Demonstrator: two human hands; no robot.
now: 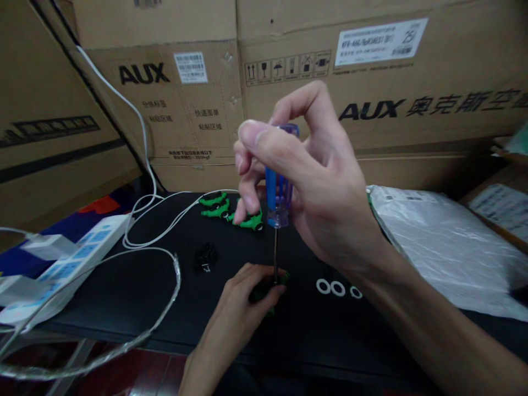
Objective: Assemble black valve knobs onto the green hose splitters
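Observation:
A screwdriver [277, 214] with a clear blue and purple handle stands upright in my right hand [317, 159]. The fingers curl around its handle, with the thumb across the upper part. Its thin shaft points down to a small green and dark part [284, 279], mostly hidden by my left hand [243, 297]. The left thumb and fingers pinch that part against the black table [173, 286], beside the screwdriver tip. Whether the tip sits in a screw cannot be seen. Further back lie several green plastic parts [216, 206] with dark ends.
Small dark screws [205, 256] lie in a pile left of centre. White rings [338, 289] are under my right forearm. A power strip [82, 258] with plugs and white cables [144, 242] fills the left. A white plastic package [445, 236] lies right; cardboard boxes [289, 99] wall the back.

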